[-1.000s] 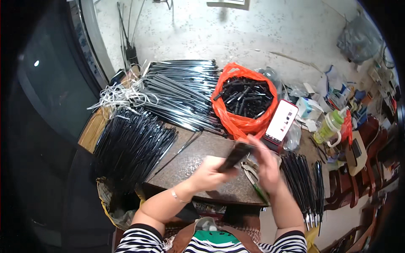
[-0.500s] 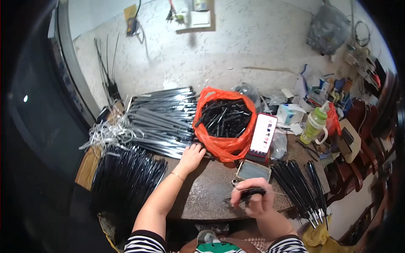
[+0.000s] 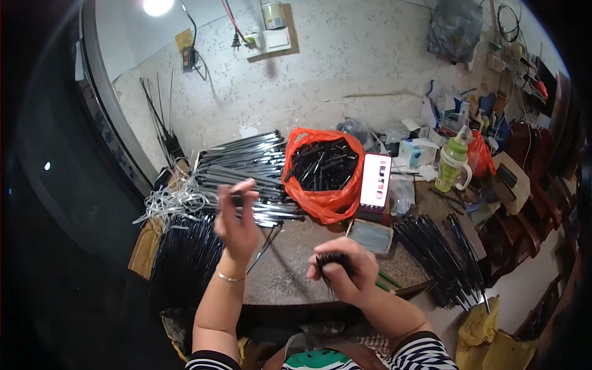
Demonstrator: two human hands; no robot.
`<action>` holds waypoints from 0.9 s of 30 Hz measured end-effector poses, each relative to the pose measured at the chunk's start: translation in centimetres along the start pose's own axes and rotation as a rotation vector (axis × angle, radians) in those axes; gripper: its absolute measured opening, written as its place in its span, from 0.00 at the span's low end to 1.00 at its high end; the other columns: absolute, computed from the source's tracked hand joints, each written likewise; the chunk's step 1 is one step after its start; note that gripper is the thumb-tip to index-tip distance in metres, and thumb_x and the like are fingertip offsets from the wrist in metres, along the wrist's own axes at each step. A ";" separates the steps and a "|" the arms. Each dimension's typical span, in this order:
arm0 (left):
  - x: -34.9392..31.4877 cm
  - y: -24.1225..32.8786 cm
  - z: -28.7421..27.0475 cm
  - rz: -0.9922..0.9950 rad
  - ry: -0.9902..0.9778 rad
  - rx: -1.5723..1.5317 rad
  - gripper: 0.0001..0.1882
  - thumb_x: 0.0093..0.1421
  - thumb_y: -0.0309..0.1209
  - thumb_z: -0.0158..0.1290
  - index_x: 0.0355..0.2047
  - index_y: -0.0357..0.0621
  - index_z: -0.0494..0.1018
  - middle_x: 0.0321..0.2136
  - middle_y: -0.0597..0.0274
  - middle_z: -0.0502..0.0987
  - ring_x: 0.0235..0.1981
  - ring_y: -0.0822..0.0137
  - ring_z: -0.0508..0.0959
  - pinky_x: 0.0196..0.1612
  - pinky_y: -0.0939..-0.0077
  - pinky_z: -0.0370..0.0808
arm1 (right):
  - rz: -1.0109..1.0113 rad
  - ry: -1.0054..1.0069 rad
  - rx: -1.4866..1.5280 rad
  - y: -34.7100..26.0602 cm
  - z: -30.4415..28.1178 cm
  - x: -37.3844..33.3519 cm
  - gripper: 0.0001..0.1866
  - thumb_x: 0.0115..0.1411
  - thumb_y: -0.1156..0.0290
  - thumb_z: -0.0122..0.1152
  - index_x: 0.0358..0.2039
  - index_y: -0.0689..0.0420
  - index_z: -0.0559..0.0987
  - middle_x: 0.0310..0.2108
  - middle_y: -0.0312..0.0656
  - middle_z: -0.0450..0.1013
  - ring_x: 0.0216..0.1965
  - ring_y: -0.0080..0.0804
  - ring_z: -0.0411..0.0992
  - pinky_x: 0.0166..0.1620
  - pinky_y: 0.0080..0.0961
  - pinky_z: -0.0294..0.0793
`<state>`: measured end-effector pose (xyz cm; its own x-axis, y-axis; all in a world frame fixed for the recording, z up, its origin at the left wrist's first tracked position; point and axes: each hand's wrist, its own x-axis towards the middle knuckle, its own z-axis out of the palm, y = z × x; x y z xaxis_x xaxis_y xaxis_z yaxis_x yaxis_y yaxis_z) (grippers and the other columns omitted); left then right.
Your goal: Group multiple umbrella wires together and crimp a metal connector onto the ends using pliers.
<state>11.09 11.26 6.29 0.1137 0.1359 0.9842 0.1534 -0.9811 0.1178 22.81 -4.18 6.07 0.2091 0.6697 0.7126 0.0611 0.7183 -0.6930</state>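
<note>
the step in hand looks to be the handling of a black bundle [image 3: 333, 261] of thin strips, gripped in the right hand [image 3: 356, 271] above the worktop [image 3: 280, 283], near its front edge and right of that edge's middle. a next move seems to call for keeping that grip firm, so the loose-looking ends do not splay. the right hand is curled tight round the bundle, thumb toward the wearer. the left hand [image 3: 239, 233] hangs well apart from it, over the left part of the worktop, fingers up and parted from the thumb; a small dark shape shows between the fingertips, but i cannot tell whether it is pinched there or lies behind. beyond the right hand sits a shallow box [image 3: 390, 242], and toward the back edge an orange-red bag [image 3: 320, 206] of short black pieces. more black strips [image 3: 431, 259] lie at the front right corner
</note>
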 end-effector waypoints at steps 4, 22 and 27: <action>2.6 5.2 -3.2 -0.019 0.205 -0.439 0.24 0.54 0.26 0.36 0.50 0.45 0.41 0.23 0.51 0.68 0.10 0.79 0.60 0.12 0.90 0.58 | -0.116 -0.153 -0.117 -0.2 0.3 -1.2 0.09 0.49 0.78 0.41 0.31 0.66 0.65 0.21 0.43 0.65 0.19 0.23 0.66 0.22 0.14 0.66; -2.5 12.9 -8.7 -0.846 0.038 -1.280 0.14 0.49 0.23 0.43 0.38 0.39 0.61 0.26 0.60 0.68 0.19 0.76 0.66 0.19 0.89 0.63 | 0.093 0.067 0.132 -4.5 6.7 -5.1 0.19 0.53 0.63 0.40 0.38 0.67 0.60 0.18 0.40 0.64 0.14 0.21 0.63 0.18 0.12 0.64; -6.7 12.9 -8.3 -1.110 0.212 -1.476 0.16 0.45 0.21 0.48 0.37 0.38 0.63 0.30 0.59 0.68 0.29 0.71 0.69 0.30 0.82 0.67 | 0.197 0.173 -0.121 -1.7 8.4 -6.9 0.14 0.53 0.71 0.40 0.35 0.70 0.65 0.28 0.41 0.67 0.18 0.12 0.57 0.22 0.09 0.58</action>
<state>4.15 -3.47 2.34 0.4442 0.8161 0.3696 -0.8224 0.2076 0.5297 13.08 -8.43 3.26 0.3910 0.7446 0.5411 0.1163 0.5432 -0.8315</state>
